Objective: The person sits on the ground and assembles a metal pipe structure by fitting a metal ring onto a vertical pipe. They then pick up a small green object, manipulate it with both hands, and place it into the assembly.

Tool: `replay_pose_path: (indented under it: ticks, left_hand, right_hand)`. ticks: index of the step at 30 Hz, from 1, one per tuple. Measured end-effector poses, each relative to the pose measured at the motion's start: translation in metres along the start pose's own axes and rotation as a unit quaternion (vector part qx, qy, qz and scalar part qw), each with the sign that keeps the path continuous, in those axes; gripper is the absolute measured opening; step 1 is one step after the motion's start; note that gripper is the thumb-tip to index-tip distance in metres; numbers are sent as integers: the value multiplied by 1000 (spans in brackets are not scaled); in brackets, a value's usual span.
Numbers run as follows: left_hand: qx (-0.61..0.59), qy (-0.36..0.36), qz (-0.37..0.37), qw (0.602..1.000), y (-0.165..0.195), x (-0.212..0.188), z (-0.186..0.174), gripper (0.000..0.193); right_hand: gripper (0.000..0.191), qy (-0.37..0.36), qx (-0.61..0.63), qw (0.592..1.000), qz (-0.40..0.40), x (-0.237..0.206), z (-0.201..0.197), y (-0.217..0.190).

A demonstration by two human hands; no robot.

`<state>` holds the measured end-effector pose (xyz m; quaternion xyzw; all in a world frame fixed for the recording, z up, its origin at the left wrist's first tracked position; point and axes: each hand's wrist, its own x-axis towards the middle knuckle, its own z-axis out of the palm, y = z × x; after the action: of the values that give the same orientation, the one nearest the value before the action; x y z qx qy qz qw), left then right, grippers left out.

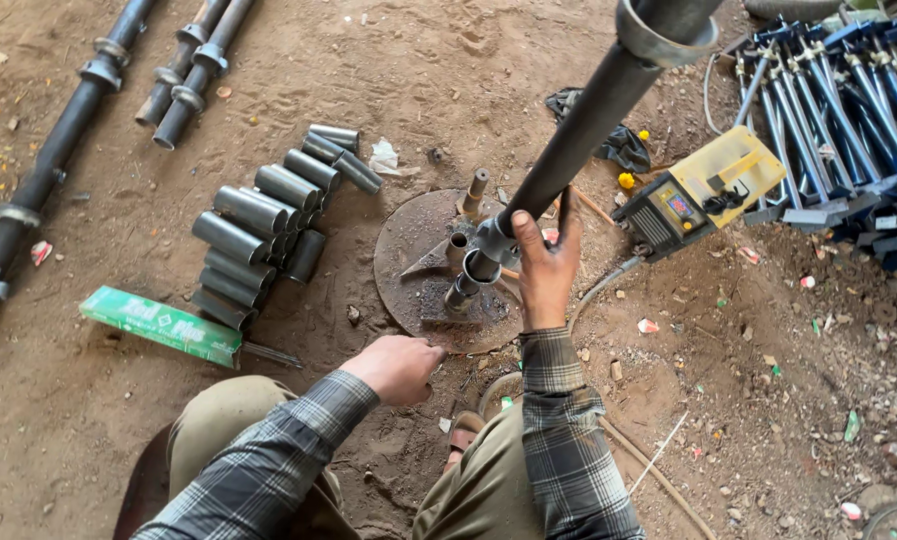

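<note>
Two hands work over a rusty round plate (408,250) lying on the dirt floor (388,80). Nearest, the left hand (400,367) is curled into a loose fist at the plate's near edge; what it holds, if anything, cannot be told. Just beyond, the right hand (545,265) is clamped around the lower end of a long dark pipe (578,130), which rises tilted from the jig on the plate toward the camera. Left of the plate lie a green box (158,325) and a stack of short steel tubes (268,225). To the right sits a yellow welding machine (703,190), with blue metal frames (848,110) beyond
</note>
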<state>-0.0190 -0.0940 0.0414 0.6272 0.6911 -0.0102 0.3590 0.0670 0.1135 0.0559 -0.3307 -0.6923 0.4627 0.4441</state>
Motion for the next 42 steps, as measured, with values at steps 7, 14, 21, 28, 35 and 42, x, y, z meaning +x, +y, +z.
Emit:
replay_pose_path:
  ticks: [7,14,21,28,35,42]
  left_hand:
    - [-6,15,-11,1000,-40,-44,19,31]
    - [-21,3,-13,1000,-69,-66,32,33]
    - [-8,-39,-31,999,-66,-65,41,34]
    - [7,-72,-26,997,-70,-64,47,35]
    - [15,-51,-15,998,-78,-71,54,36]
    - [-25,-53,-30,998,-76,-83,51,31]
  right_hand:
    - [55,69,80,993,-61,-60,34,-23]
    - [31,-189,-92,978,-16,-108,68,-63]
    - [55,-456,-289,838,-83,-144,100,-67]
    - [55,-457,-234,850,-117,-152,107,-59]
    - [55,-476,-235,842,-90,-164,117,-59]
    - [53,-453,-224,856,-107,-166,118,-57]
